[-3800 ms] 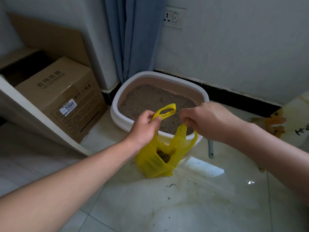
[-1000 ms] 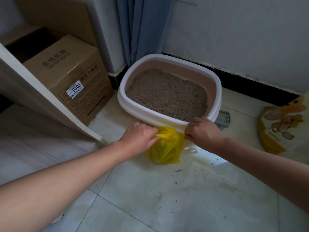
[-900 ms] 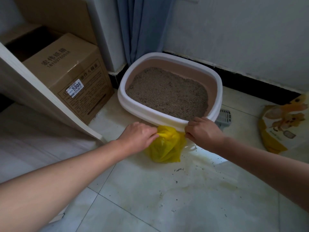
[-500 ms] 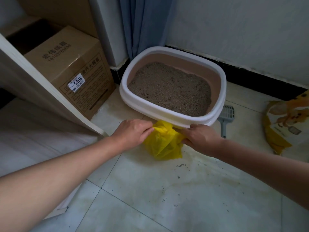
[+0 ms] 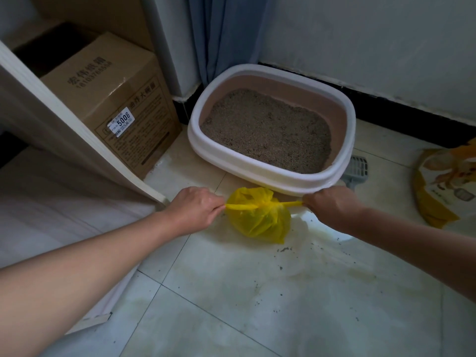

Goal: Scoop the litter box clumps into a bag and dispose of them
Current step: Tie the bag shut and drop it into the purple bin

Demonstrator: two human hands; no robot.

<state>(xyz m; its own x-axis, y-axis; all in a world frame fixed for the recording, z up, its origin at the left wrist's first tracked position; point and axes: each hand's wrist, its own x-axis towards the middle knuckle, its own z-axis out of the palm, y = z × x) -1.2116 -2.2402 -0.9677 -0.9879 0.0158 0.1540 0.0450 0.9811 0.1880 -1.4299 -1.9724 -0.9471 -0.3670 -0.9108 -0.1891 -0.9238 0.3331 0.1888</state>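
Note:
A small yellow plastic bag (image 5: pixel 258 220) sits on the tiled floor just in front of the litter box (image 5: pixel 273 176), a white-rimmed pink tray filled with grey-brown litter. My left hand (image 5: pixel 195 210) pinches one bag handle and my right hand (image 5: pixel 332 207) pinches the other. The two handles are stretched taut sideways, crossed over the bag's closed top. A grey litter scoop (image 5: pixel 356 171) lies on the floor, partly hidden behind the box's right corner.
A cardboard box (image 5: pixel 116 104) stands left of the litter box behind a slanting white board (image 5: pixel 64 119). A yellow litter sack (image 5: pixel 448 181) lies at the right. A blue curtain (image 5: pixel 224 34) hangs behind. Litter grains are scattered on the floor.
The bag's open mouth has been closed. My hands have moved apart, pulling the crossed handles tight over the top of the bag.

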